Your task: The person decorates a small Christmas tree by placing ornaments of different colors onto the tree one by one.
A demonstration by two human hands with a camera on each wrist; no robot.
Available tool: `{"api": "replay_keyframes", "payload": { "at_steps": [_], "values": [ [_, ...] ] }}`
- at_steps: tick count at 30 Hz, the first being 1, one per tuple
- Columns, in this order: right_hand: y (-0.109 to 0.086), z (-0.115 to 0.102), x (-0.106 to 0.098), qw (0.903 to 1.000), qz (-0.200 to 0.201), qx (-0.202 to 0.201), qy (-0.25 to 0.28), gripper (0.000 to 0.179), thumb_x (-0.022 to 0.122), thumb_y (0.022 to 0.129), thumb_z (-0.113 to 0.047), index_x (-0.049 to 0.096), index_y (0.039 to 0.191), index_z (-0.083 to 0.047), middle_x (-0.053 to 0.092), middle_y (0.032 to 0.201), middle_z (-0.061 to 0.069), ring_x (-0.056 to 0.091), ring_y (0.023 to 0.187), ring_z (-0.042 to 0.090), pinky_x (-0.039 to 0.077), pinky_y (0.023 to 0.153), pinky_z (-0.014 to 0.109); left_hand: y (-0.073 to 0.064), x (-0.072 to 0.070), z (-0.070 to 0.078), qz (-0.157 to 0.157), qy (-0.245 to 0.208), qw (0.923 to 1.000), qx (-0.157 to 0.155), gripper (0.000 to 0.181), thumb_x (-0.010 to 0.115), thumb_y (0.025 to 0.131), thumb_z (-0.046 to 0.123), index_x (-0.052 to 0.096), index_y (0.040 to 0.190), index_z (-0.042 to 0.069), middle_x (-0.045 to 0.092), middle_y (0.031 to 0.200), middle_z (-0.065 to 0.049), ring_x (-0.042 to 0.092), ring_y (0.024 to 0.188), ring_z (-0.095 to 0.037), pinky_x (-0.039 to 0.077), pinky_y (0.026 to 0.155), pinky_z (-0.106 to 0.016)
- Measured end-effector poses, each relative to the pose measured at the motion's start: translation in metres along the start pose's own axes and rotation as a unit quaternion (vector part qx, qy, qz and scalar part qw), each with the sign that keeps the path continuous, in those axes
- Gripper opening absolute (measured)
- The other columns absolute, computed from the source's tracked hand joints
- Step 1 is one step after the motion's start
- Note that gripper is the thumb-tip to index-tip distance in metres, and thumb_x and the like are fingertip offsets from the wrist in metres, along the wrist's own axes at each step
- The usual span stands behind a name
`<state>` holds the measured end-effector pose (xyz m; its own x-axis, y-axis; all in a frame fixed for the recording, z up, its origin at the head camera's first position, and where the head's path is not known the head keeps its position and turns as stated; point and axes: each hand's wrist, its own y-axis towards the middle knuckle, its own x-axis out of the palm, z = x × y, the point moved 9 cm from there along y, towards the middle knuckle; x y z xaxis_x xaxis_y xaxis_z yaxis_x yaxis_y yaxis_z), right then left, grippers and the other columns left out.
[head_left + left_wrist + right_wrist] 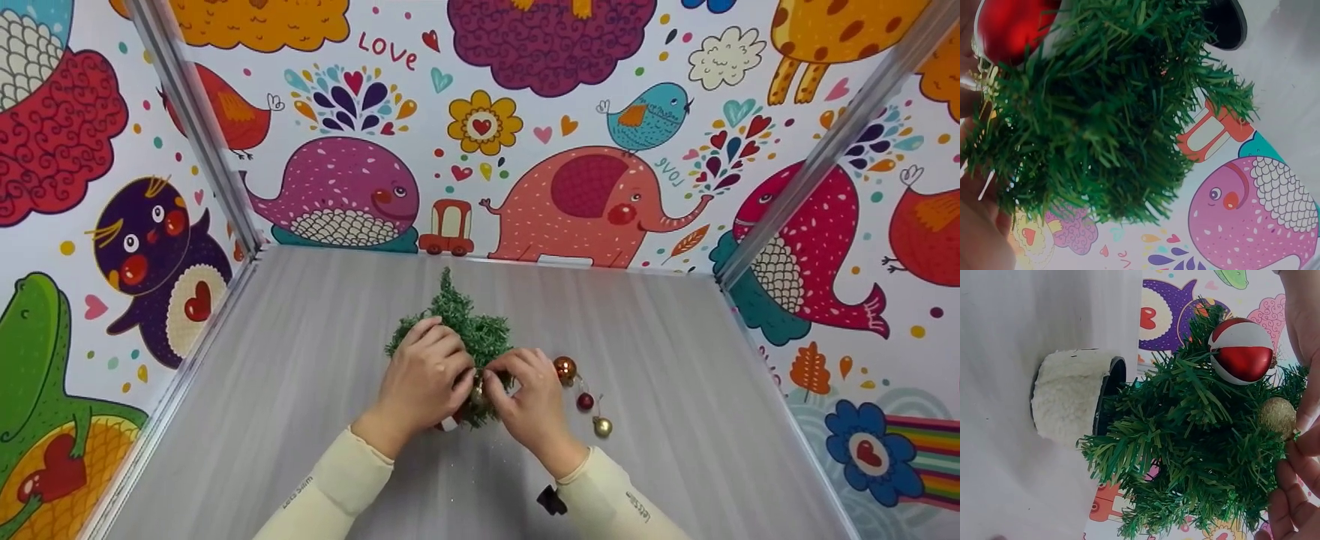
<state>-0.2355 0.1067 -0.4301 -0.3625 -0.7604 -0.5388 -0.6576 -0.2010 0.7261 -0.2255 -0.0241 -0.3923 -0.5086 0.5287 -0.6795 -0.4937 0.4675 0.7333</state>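
Left hand (pixel 427 371), right hand (pixel 536 394) pinch one gold glitter bauble (pixel 1276 417)! | one white pot (pixel 1067 396) holds one Christmas tree (pixel 1179 422), one red-and-white bauble (pixel 1247 363) aboard | three loose baubles (pixel 585 402) alongside

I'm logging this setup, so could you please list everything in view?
artificial Christmas tree: one, green, centre
pot: one, white, black, tree's base
patterned bauble: one, red, white, on tree
glitter bauble: one, gold, front of tree
loose baubles: three, copper, dark red, gold, right of tree
unclear object: one, black, near right sleeve
table: one, grey, beneath
cartoon walls: three, multicoloured, back and sides
metal uprights: two, silver, corners
sleeves: two, cream, forearms
left hand, right hand: one each, bare, at tree
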Motion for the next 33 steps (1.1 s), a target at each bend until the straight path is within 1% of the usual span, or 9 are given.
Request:
{"api": "replay_keyframes", "payload": {
  "at_steps": [3, 6, 10, 14, 18, 23, 30, 33],
  "values": [
    [0.000, 0.003, 0.001, 0.9999, 0.008, 0.014, -0.005, 0.007, 0.072, 0.088, -0.016, 0.070, 0.084, -0.021, 0.065, 0.090, -0.012, 0.056, 0.082, 0.010, 0.047, 0.071, 0.034, -0.001, 0.000, -0.001, 0.008, 0.006, 0.9998, -0.015, 0.008, 0.075, 0.082, 0.018, 0.076, 0.074, 0.014, 0.068, 0.080, 0.000, 0.063, 0.089, -0.022, 0.036, 0.109, -0.044],
    [-0.001, 0.005, 0.002, 0.9996, 0.011, 0.027, -0.007, 0.008, 0.072, 0.089, -0.016, 0.070, 0.084, -0.021, 0.065, 0.090, -0.013, 0.056, 0.082, 0.009, 0.047, 0.070, 0.033, -0.003, 0.003, -0.002, 0.005, 0.012, 0.9996, -0.023, 0.007, 0.076, 0.082, 0.019, 0.077, 0.077, 0.015, 0.069, 0.081, 0.001, 0.063, 0.089, -0.022, 0.036, 0.109, -0.044],
    [-0.002, 0.008, 0.001, 0.9990, 0.014, 0.041, -0.012, 0.008, 0.073, 0.087, -0.015, 0.069, 0.083, -0.021, 0.063, 0.087, -0.013, 0.056, 0.080, 0.008, 0.047, 0.067, 0.031, -0.004, 0.004, 0.000, 0.000, 0.023, 0.9995, -0.021, 0.007, 0.076, 0.083, 0.021, 0.078, 0.080, 0.015, 0.070, 0.083, 0.001, 0.063, 0.090, -0.022, 0.036, 0.109, -0.044],
    [-0.001, 0.010, 0.001, 0.9986, 0.012, 0.048, -0.019, 0.008, 0.073, 0.088, -0.016, 0.069, 0.083, -0.021, 0.061, 0.084, -0.013, 0.053, 0.077, 0.007, 0.046, 0.064, 0.029, -0.002, 0.002, 0.002, 0.006, 0.037, 0.9991, -0.019, 0.007, 0.076, 0.083, 0.021, 0.078, 0.081, 0.014, 0.070, 0.084, -0.001, 0.063, 0.091, -0.023, 0.037, 0.108, -0.046],
    [0.000, 0.011, 0.003, 0.9983, 0.002, 0.054, -0.020, 0.007, 0.072, 0.089, -0.017, 0.069, 0.085, -0.021, 0.059, 0.080, -0.013, 0.051, 0.073, 0.006, 0.044, 0.062, 0.028, -0.001, 0.002, 0.002, 0.005, 0.055, 0.9982, -0.023, 0.008, 0.075, 0.084, 0.021, 0.078, 0.082, 0.013, 0.069, 0.086, -0.002, 0.062, 0.094, -0.025, 0.037, 0.108, -0.047],
    [0.002, 0.013, 0.007, 0.9973, -0.015, 0.069, -0.021, 0.008, 0.073, 0.087, -0.016, 0.069, 0.082, -0.021, 0.060, 0.079, -0.013, 0.052, 0.072, 0.006, 0.045, 0.063, 0.027, 0.000, 0.004, 0.001, -0.006, 0.075, 0.9967, -0.032, 0.010, 0.074, 0.084, 0.021, 0.077, 0.080, 0.013, 0.068, 0.087, -0.003, 0.061, 0.096, -0.026, 0.035, 0.109, -0.047],
    [0.003, 0.018, 0.009, 0.9933, -0.034, 0.110, -0.011, 0.010, 0.073, 0.087, -0.017, 0.068, 0.079, -0.022, 0.057, 0.076, -0.014, 0.052, 0.070, 0.006, 0.045, 0.061, 0.029, 0.001, 0.001, -0.004, 0.008, 0.078, 0.9947, -0.065, 0.011, 0.077, 0.082, 0.023, 0.076, 0.077, 0.013, 0.068, 0.086, -0.003, 0.061, 0.097, -0.027, 0.033, 0.110, -0.046],
    [0.003, 0.019, 0.011, 0.9922, -0.039, 0.118, -0.006, 0.013, 0.072, 0.086, -0.015, 0.067, 0.077, -0.023, 0.055, 0.073, -0.015, 0.050, 0.066, 0.006, 0.044, 0.059, 0.028, 0.001, 0.002, -0.004, 0.008, 0.080, 0.9944, -0.069, 0.010, 0.078, 0.081, 0.021, 0.075, 0.076, 0.013, 0.067, 0.085, -0.003, 0.061, 0.097, -0.028, 0.033, 0.110, -0.046]
  ]
}}
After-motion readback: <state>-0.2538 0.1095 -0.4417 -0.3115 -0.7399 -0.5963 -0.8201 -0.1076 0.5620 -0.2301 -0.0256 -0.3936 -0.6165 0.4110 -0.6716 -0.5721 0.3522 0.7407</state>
